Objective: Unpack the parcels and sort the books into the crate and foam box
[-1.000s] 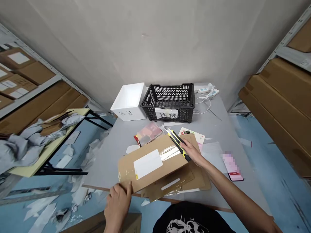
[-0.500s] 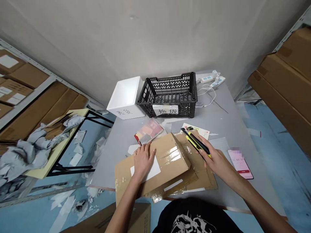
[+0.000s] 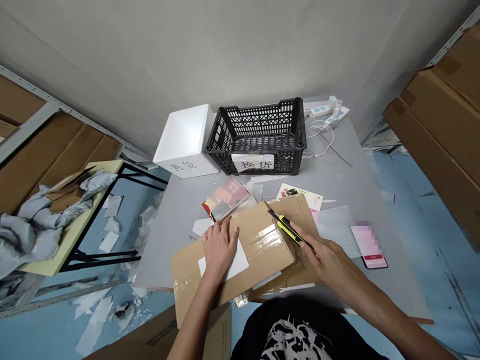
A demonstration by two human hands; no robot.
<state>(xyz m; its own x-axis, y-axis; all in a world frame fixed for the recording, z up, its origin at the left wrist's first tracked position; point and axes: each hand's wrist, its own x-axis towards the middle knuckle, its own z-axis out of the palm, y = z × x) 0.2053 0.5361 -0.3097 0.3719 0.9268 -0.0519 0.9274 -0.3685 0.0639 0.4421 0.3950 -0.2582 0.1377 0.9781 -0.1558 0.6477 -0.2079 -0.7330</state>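
A taped brown cardboard box (image 3: 255, 220) lies tilted on the grey table, on top of another flattened piece of cardboard (image 3: 307, 212). My left hand (image 3: 220, 250) presses flat on the box, fingers spread, partly over its white label (image 3: 240, 260). In my right hand (image 3: 324, 257) is a black and yellow box cutter (image 3: 287, 226). Its tip is at the box's upper right edge, by the clear tape. Behind my left hand lies a red and pink packet (image 3: 225, 197). A printed card (image 3: 302, 195) is partly under the cardboard.
A black plastic crate (image 3: 258, 135) and a white bin (image 3: 185, 142) stand at the table's back. A phone (image 3: 369, 245) lies to the right, power strips (image 3: 330, 112) behind. Left is a side table (image 3: 80, 215) with grey bags; large cartons (image 3: 442, 120) stand at right.
My right hand has brought the box cutter left and down to the box's edge. My left hand stays on the box. The view has shifted slightly.
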